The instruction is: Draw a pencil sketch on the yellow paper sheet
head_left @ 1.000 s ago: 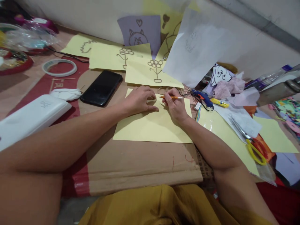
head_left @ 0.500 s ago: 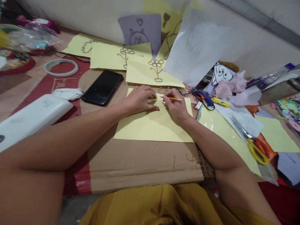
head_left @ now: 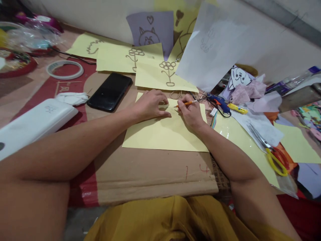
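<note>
A pale yellow sheet [head_left: 163,135] lies on a cardboard board [head_left: 150,174] in front of me. My left hand [head_left: 149,106] rests on the sheet's upper part, fingers curled and pressing a small thing down that I cannot make out. My right hand [head_left: 190,112] is closed on an orange pencil [head_left: 187,103], whose tip points left onto the sheet near the left fingers.
A black phone [head_left: 109,92], a white case [head_left: 32,122] and a tape ring [head_left: 64,69] lie to the left. Yellow flower drawings [head_left: 160,75] lie behind. A blue glue gun [head_left: 219,102] and yellow-handled scissors [head_left: 273,159] lie among scraps to the right.
The pencil in my right hand has tilted, its back end now raised to the right. The view has shifted slightly; the left hand stays in place.
</note>
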`<state>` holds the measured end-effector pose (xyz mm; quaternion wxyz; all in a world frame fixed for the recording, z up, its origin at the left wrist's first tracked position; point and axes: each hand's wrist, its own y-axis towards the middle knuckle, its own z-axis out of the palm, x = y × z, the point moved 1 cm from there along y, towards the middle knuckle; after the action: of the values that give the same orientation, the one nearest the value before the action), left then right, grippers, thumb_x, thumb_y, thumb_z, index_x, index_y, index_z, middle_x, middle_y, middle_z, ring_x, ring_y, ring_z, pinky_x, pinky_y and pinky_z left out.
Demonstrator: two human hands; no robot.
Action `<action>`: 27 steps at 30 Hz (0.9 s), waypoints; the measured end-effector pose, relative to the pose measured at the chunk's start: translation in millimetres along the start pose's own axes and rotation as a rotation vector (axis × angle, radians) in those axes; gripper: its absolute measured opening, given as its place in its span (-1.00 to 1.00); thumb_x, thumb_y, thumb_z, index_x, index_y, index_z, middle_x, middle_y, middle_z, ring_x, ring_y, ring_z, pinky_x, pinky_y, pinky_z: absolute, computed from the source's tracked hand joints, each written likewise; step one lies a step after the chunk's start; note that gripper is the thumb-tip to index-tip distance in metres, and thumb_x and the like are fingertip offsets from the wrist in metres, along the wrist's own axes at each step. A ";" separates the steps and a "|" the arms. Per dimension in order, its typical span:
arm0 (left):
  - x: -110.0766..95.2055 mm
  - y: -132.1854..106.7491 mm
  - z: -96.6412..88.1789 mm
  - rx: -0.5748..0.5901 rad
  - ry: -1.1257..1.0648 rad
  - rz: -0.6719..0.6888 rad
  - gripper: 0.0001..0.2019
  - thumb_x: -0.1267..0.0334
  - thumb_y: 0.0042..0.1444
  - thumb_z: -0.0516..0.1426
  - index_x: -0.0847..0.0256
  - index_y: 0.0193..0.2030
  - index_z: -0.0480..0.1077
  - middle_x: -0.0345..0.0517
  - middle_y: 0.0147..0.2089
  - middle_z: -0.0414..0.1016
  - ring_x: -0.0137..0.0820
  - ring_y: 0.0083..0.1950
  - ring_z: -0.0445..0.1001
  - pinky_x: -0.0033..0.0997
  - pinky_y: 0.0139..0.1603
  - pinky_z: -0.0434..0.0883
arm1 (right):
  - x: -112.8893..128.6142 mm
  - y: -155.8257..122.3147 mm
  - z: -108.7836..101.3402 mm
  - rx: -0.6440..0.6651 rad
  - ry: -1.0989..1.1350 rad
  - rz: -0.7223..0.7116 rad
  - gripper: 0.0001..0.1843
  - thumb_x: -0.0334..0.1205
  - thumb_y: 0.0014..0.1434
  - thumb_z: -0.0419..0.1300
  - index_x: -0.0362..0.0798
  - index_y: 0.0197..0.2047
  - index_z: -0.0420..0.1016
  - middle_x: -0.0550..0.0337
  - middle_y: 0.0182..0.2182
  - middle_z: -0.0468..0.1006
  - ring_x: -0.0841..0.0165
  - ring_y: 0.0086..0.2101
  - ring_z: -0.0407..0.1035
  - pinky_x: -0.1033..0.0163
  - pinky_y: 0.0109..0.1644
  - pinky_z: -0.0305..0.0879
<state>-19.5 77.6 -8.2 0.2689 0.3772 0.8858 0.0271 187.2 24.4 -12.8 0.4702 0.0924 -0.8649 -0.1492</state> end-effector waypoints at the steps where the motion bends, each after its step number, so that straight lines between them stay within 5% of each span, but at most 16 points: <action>1: -0.4 0.1 -0.2 0.001 -0.001 -0.002 -0.49 -0.10 -0.01 0.45 0.19 -0.02 0.59 0.07 0.12 0.58 -0.07 0.17 0.48 -0.12 0.18 0.35 | 0.1 -0.1 -0.2 -0.006 -0.010 -0.006 -0.72 -0.06 0.36 0.15 0.06 -0.38 0.27 0.35 -0.56 0.45 0.44 -0.53 0.34 0.22 -0.40 0.25; 27: 2.0 0.8 1.8 -0.004 -0.025 0.004 -0.50 -0.13 -0.01 0.44 0.18 -0.05 0.59 0.05 0.10 0.59 -0.08 0.16 0.48 -0.16 0.15 0.36 | -3.7 2.0 1.9 0.029 -0.093 -0.025 -0.73 -0.04 0.34 0.22 0.06 -0.35 0.33 0.28 -0.48 0.49 0.35 -0.43 0.36 0.17 -0.30 0.26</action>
<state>-19.2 79.3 -10.5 0.2806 0.3787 0.8816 0.0247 187.5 27.7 -15.9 0.4264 0.1031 -0.8866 -0.1467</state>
